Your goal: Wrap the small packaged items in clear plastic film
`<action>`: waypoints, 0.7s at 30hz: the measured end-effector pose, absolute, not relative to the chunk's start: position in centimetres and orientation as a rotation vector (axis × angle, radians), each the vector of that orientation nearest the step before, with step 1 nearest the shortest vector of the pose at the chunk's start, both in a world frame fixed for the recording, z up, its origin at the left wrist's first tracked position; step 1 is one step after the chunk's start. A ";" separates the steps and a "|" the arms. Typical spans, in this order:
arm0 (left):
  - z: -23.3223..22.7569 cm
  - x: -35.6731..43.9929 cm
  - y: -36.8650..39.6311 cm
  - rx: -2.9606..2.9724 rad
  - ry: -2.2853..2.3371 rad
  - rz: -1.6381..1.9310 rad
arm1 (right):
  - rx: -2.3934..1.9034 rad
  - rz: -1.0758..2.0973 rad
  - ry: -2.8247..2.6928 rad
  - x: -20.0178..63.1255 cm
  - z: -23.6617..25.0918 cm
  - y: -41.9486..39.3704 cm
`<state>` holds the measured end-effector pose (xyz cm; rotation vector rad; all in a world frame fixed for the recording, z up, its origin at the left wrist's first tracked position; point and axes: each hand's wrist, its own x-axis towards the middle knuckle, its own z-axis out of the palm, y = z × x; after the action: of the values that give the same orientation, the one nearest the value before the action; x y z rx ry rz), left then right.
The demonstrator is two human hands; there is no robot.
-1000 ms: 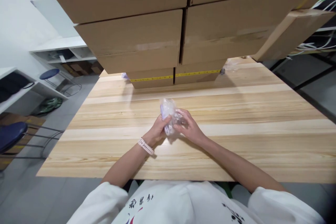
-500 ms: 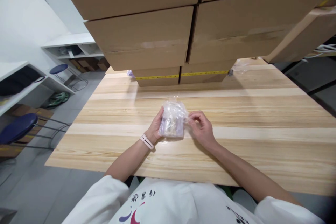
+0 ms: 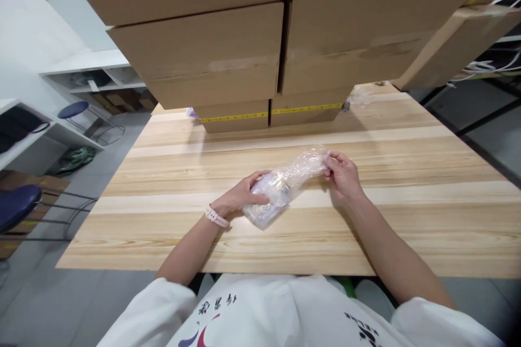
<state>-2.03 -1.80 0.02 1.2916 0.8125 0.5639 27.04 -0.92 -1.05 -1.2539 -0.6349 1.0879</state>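
Note:
Over the wooden table, a small flat packet in clear plastic wrap (image 3: 273,195) is tilted between my hands. My left hand (image 3: 249,194) grips its left side, thumb across the top and fingers around the far edge. My right hand (image 3: 342,173) pinches the far end of a loose, crinkled length of clear plastic film (image 3: 308,165), drawn out to the upper right from the packet. The packet's contents look pale and lilac, but the glare on the plastic hides what they are.
Stacked cardboard boxes (image 3: 215,59) stand at the back of the wooden table (image 3: 163,222), a yellow measuring tape (image 3: 236,117) across the lowest ones. Crumpled clear plastic (image 3: 360,96) lies beside them. Blue stools (image 3: 18,206) and white shelves (image 3: 87,62) are to the left.
My right hand has moved up and to the right, pulling the plastic film out from the packet. The packet has turned, and my left thumb now lies over its top.

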 end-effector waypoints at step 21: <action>0.8 -7.9 2.2 0.823 1.221 1.458 | -1.527 0.819 -0.568 32.4 -2.8 0.6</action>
<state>-7.86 2.19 0.75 0.8227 1.2207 1.4577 32.40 0.60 -2.76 -1.5269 -0.5679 0.8187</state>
